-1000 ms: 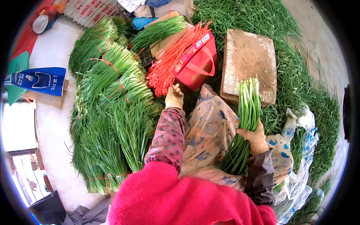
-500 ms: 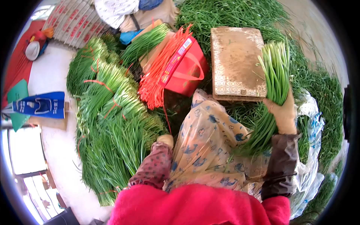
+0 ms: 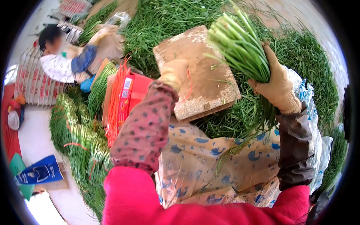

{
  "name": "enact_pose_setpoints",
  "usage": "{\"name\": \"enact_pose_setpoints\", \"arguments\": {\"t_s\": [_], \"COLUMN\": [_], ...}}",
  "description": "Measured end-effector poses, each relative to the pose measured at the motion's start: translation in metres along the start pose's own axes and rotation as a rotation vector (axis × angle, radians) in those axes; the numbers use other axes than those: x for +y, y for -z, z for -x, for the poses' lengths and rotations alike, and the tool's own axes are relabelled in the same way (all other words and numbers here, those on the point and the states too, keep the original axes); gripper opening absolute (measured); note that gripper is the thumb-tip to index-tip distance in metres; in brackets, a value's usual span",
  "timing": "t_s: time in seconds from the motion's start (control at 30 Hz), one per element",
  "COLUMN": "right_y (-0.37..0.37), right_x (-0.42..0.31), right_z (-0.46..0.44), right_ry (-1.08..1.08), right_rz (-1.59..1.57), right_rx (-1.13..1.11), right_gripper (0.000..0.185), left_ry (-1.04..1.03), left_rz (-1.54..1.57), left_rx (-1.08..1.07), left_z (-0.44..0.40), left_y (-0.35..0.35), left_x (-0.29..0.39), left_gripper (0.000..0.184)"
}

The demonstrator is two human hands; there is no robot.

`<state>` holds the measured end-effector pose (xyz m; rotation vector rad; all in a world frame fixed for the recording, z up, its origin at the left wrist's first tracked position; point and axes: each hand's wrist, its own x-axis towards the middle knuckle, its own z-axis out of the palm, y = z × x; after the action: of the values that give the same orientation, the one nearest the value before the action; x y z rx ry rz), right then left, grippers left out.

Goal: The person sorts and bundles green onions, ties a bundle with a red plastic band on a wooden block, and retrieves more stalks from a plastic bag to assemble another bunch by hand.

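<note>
My right hand (image 3: 275, 84), in a pale glove, is wrapped round a bunch of green stalks (image 3: 240, 45), its pale ends pointing up and left. My left hand (image 3: 174, 73), also gloved, is blurred over the worn, dirt-stained board (image 3: 210, 90). A thin red tie (image 3: 189, 88) hangs beside its fingers, which look pressed together. Left of that hand stands the red bag (image 3: 139, 90), with a bundle of red ties (image 3: 119, 101) along its side.
Tied green bunches (image 3: 80, 138) are piled at the left. Loose green stalks (image 3: 311, 63) spread behind and right of the board. Another person (image 3: 62, 62) sits at the upper left. A patterned plastic sheet (image 3: 213, 165) covers my lap.
My left hand has risen from beside the pile to over the board, with a red tie at it. My right hand has lifted the bunch higher. The view has turned, showing another person.
</note>
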<state>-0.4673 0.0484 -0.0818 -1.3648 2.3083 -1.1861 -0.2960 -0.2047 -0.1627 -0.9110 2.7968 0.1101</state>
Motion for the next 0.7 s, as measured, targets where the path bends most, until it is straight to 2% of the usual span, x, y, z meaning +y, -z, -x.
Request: {"name": "enact_pose_setpoints", "arguments": {"t_s": [0.03,0.1,0.17,0.23,0.3,0.33,0.43,0.47,0.53,0.57,0.63,0.7], "right_y": [0.000,0.001,0.006,0.004,0.003,-0.001,-0.013,-0.016,-0.025,-0.028,-0.033,-0.043], "right_x": [0.008,0.026,0.035,0.049,0.057,0.056,0.067,0.066,0.071,0.073,0.054,0.028], "right_z": [-0.002,-0.003,-0.006,-0.005,-0.007,-0.008,-0.015,-0.022,-0.028,-0.032,-0.049,-0.068], "right_ry": [0.063,0.020,-0.084,-0.082,-0.088,-0.095,-0.085,-0.126,-0.087,-0.049,-0.038,-0.168], "right_rz": [0.097,0.106,0.061,0.071,0.157,0.173,0.219,0.221,0.217,0.215,0.235,0.285], "right_rx": [-0.020,-0.044,-0.168,-0.155,-0.260,-0.274,-0.387,-0.447,-0.407,-0.366,-0.367,-0.537], "right_gripper": [0.083,0.083,0.088,0.090,0.092,0.091,0.088,0.086,0.085,0.083,0.082,0.078], "left_ry": [0.016,0.000,0.002,0.009,0.151,0.200,0.136,0.116,0.055,0.118,0.088,0.100], "left_rz": [-0.026,-0.023,-0.007,0.013,0.244,0.430,0.525,0.486,0.330,0.266,0.069,0.042], "left_rx": [-0.038,-0.038,-0.013,0.017,-0.006,0.012,-0.032,0.030,0.110,-0.220,-0.351,-0.600], "left_z": [-0.025,-0.066,-0.093,-0.119,-0.145,-0.156,-0.155,-0.142,-0.108,-0.089,-0.037,-0.005], "left_y": [-0.005,-0.019,-0.037,-0.054,-0.076,-0.091,-0.086,-0.088,-0.084,-0.079,-0.086,-0.096], "left_x": [0.009,0.015,0.011,0.002,-0.017,-0.027,-0.042,-0.047,-0.055,-0.054,-0.049,-0.044], "left_gripper": [0.023,0.024,0.021,0.019,0.027,0.039,0.047,0.046,0.041,0.034,0.031,0.036]}}
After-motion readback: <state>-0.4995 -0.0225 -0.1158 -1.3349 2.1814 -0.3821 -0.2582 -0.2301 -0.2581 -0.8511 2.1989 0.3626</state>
